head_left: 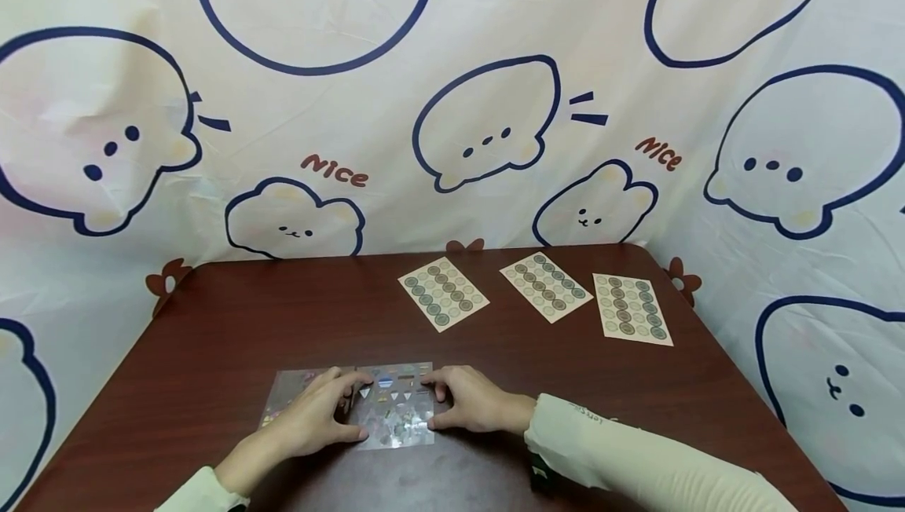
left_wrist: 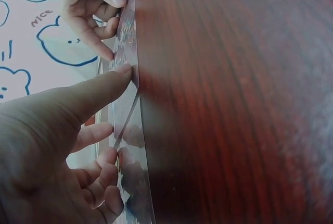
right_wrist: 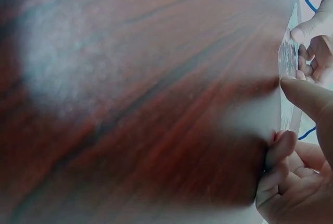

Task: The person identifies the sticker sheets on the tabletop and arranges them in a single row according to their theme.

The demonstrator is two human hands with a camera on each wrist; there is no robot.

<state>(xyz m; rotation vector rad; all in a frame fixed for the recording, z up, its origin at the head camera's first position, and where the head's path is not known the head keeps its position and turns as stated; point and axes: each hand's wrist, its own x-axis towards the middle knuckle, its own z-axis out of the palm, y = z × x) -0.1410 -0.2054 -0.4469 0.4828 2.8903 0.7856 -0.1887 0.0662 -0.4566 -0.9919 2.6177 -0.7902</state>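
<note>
At the near side, 2 pale sleeves reach in, and the left hand (head_left: 311,420) and right hand (head_left: 475,402) sit over the near middle of the table (head_left: 269,323). The left hand spans the right clear sheet (head_left: 396,422), thumb at its near edge and index finger at its far part; thumb and finger are well apart. The right hand's thumb and index finger touch that sheet's right edge, also apart, without a pinch. 2 clear sheets can be made out: the right one appears to lap over the left clear sheet (head_left: 281,390), partly hidden by the left hand.

The handling looks partway: the right clear sheet lies flat between both hands, but the 2 sheets are not squared up. How much remains does not show.

Farther off, toward the right, 3 paper sheets (head_left: 444,294) of round motifs lie apart, untouched. Farthest is 1 cartoon-printed cloth (head_left: 396,221).
</note>
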